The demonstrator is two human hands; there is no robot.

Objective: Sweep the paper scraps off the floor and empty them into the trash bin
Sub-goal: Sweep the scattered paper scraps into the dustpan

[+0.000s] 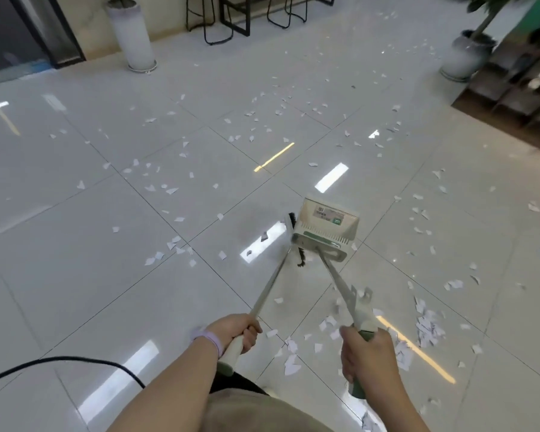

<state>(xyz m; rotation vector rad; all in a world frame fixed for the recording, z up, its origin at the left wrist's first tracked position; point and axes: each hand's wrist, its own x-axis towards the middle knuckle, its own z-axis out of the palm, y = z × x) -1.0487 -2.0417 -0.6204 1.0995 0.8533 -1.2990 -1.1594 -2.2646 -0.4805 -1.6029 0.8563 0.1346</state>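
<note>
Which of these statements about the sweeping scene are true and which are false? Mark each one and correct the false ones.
1. Each hand grips a long handle. True: the left hand holds the broom handle and the right hand holds the dustpan handle.
2. The dustpan is brimming with paper. False: only its back shows, so what it holds cannot be seen.
3. Paper scraps lie scattered over the floor. True.
4. The floor is carpeted. False: it is glossy pale tile that mirrors the lights.
5. A tall white planter stands at the far wall. True.
6. The left wrist is bare. False: it wears a lilac band.
</note>
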